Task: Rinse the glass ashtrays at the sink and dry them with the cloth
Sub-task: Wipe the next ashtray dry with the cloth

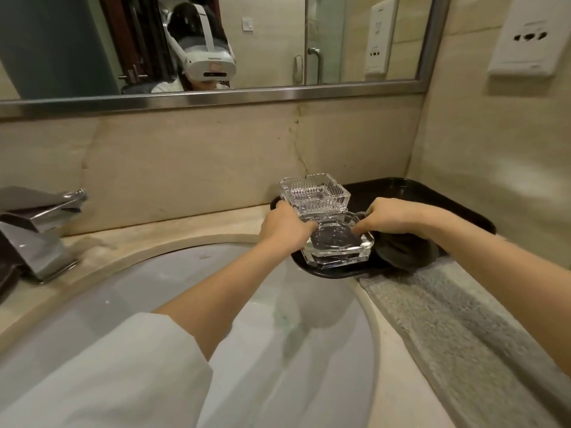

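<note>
Two clear glass ashtrays sit on a black tray (432, 193) right of the sink. The near ashtray (338, 248) is square with a round bowl. My left hand (284, 227) grips its left rim and my right hand (389, 217) grips its right rim. Behind it stands a ribbed square ashtray (315, 193), apart from both hands. A grey cloth (448, 310) lies along the counter under my right forearm, its far end on the tray's near edge.
The white sink basin (216, 304) lies below my arms with no water running. A chrome faucet (40, 230) stands at the left, draped with a dark cloth. A mirror (216, 41) and beige wall rise behind; a white socket panel (525, 35) hangs on the right wall.
</note>
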A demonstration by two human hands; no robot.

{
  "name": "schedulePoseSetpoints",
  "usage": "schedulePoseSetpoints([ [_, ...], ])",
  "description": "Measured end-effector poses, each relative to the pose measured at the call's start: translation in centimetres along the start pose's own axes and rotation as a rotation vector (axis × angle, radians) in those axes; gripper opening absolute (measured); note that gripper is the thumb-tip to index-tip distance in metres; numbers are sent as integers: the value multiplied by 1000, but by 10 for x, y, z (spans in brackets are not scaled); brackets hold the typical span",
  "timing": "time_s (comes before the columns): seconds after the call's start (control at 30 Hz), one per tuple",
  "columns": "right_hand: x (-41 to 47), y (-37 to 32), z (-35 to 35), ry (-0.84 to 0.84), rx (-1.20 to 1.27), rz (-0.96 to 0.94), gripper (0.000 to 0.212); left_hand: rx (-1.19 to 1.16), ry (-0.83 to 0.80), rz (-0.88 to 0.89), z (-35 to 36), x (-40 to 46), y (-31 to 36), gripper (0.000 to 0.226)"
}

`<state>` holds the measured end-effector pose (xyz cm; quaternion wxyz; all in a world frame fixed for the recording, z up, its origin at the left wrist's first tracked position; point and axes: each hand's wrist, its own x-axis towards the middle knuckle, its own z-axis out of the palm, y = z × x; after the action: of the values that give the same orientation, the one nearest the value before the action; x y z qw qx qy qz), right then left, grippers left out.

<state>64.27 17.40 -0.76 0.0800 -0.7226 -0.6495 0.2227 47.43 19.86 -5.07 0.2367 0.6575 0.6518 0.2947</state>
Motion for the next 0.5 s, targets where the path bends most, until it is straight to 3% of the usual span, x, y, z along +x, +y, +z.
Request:
schedulePoseSetpoints([
  [0.3, 4, 4, 7, 99, -49, -65, 44, 43, 31, 10, -2, -8, -5, 41],
  [0.5, -1, 7, 3, 101, -87, -51, 53, 26, 24, 12, -6, -12, -4, 51],
])
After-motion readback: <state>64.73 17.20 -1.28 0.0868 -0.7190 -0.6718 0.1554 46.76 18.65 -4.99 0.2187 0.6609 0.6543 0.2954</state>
